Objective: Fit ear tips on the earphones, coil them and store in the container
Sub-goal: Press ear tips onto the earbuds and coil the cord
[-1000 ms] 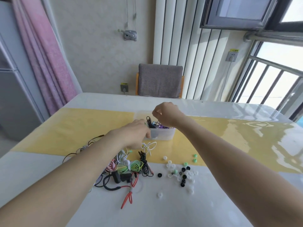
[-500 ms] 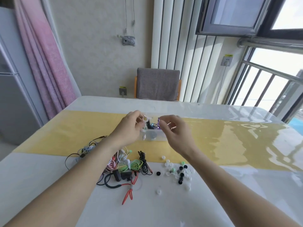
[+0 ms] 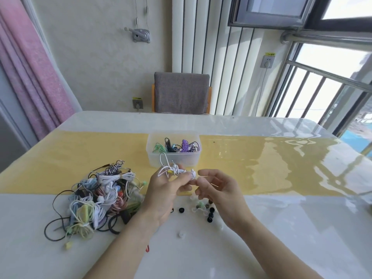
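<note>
White earphones [image 3: 173, 171] pinched by left hand [image 3: 164, 190]; right hand [image 3: 218, 191] loose, beside container [image 3: 174, 160].

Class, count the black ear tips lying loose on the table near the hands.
4 visible: one by the left wrist, two stacked beside the right hand, one just below. More may hide under the hands.

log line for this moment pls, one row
step: fit ear tips | left hand: holds white earphones | right hand: fingers at earbud, grip unclear | container: holds coiled sets | loose ear tips: on table

Yellow socket stickers [image 3: 270, 54] carry print too small to read.
</note>
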Motion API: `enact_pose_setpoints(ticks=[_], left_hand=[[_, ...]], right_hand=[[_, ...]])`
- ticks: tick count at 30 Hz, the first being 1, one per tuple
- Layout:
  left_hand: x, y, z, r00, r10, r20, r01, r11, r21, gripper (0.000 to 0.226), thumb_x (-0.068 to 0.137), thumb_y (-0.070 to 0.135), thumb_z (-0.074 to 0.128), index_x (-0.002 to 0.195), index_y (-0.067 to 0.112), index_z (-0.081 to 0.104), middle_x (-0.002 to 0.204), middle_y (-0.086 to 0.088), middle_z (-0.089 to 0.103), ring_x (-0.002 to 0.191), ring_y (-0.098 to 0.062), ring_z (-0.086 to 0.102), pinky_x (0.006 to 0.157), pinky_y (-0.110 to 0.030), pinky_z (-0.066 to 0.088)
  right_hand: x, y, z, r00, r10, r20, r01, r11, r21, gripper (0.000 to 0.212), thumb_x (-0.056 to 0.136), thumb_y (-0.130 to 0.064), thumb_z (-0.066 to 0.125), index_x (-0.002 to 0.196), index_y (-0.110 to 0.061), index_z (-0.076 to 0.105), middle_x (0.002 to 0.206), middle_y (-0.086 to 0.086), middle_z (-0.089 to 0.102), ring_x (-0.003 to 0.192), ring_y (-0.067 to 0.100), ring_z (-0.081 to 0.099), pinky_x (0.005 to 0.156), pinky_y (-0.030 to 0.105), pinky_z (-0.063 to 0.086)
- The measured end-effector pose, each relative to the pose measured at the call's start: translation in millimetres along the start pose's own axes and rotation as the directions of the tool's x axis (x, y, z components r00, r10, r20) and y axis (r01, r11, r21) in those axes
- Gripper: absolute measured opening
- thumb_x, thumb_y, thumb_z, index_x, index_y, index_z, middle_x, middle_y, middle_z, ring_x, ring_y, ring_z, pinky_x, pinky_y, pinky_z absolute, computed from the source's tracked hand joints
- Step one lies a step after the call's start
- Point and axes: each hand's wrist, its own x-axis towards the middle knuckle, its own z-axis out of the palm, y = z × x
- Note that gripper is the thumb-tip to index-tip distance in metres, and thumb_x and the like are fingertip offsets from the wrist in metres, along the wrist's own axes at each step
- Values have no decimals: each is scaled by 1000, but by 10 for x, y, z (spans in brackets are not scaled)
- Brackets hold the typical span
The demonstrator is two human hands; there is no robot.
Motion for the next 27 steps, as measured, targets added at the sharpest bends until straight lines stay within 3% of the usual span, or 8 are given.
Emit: enact_pose_setpoints(ticks=[3,6,11,15,18,20,23,27], left_hand=[[-66,-59,-18,1000,4,3,-4,997,75,33,71,13,75,99,-1,63,86,-19,69,79,-28,69,76,-40,55],[-119,-54,-2,1000,6,20,-8,994,107,30,73,13,73,101,2,66,93,-23,72,80,-28,69,80,-41,55],[-157,-87,46,995,95,1,-92,963,253,21,74,14,71,93,6,69,86,-10,74,82,-24,71,78,-38,55],[-221,-95,47,972,211,100,-234,859,455,23,79,17,68,102,17,68,94,-1,73,86,-18,70,80,-36,56],[-251,-137,69,939,266,217,-342,774,533,36,82,20,69,117,25,59,113,0,62,99,-21,66,86,-42,54],[-260,-152,84,931,251,265,-354,793,495,52,81,18,72,128,24,51,123,-5,54,104,-24,62,89,-44,52],[-287,-40,92,952,142,272,-223,929,295,68,74,26,77,134,23,45,119,-10,61,103,-24,63,87,-40,53],[-249,125,69,986,10,167,11,993,-120,67,66,57,78,103,4,62,99,-16,62,95,-34,61,80,-44,51]], right_hand=[[29,-24,-71,1000,2,-14,-2,1000,15,31,75,-20,79,100,-3,71,82,11,71,74,23,67,71,31,54],[29,-65,-119,998,45,43,-43,998,-43,34,77,-22,77,104,-3,74,87,13,75,78,21,67,77,31,54],[14,-123,-157,995,48,83,-32,982,-187,26,86,-22,75,109,-9,75,94,15,76,80,27,65,73,35,52],[-15,-180,-119,999,-7,52,21,959,-282,9,92,-5,69,97,-10,76,87,7,77,70,22,70,68,36,56],[-40,-229,-98,1000,-6,18,11,958,-287,10,90,-4,69,89,-12,75,86,4,77,73,27,75,73,49,58],[-32,-248,-119,1000,-16,4,16,961,-275,8,90,-4,70,89,-12,74,82,6,77,73,30,75,73,53,57],[-20,-294,-172,999,-36,-8,34,973,-230,14,90,-1,68,92,-13,74,71,8,73,63,27,71,68,42,56],[-31,-345,-222,992,-51,112,68,985,-157,19,92,3,65,90,-11,77,64,16,69,59,28,64,67,42,55]])
